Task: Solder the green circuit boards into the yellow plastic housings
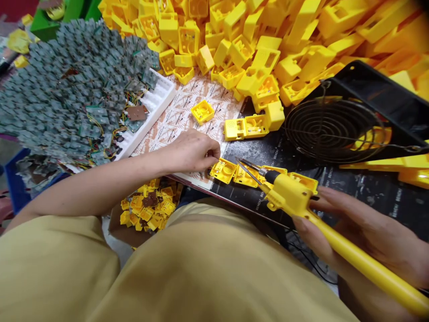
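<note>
At the near edge of the table, on the left end of a short row, I see an open yellow case. It lies just right of the left hand, a bit nearer to the edge. That hand is the closer one. Its thumb and finger are together, but from here I can't tell if they pinch the case or some tiny thing. The right hand is wrapped around a yellow soldering gun. The gun's long body slants from near right to far left, so its thin tip points toward the left hand, above the row. I can't tell if the tip touches anything. A black fan stands far right, and a big pile of yellow cases lies beyond.
</note>
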Motion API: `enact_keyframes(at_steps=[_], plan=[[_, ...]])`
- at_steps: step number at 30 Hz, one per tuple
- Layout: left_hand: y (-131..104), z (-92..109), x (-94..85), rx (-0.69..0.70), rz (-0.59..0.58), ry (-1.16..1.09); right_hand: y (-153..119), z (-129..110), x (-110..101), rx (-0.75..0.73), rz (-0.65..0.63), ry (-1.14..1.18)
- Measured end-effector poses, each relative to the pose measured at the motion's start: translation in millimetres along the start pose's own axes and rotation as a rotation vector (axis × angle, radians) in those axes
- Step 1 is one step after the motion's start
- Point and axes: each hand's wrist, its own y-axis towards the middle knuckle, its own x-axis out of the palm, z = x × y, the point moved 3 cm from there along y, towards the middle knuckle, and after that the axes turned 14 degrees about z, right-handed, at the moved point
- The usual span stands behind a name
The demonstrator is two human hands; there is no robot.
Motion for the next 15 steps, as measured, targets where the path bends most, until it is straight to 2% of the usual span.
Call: enact_keyframes(at_steps=[2, 6, 9, 11, 15], plan=[[-1, 0, 0.6, -0.012, -0.010, 0.004, 6, -4, 2, -0.121, 0.021, 0.088], [-2, -3, 2.4, -0.063, 0.021, -0.074, 18, -18, 10, -0.103, -0.032, 0.228], [-3, -5, 4.6, -0.081, 0.048, -0.145, 18, -23, 14, -0.101, -0.043, 0.230], [-2, -6, 6.6, -0.085, 0.046, -0.168, 17, -23, 17, -0.119, -0.093, 0.207], [-1, -7, 8.3, -0.090, 0.042, -0.183, 23, -28, 20, -0.272, -0.117, 0.150]])
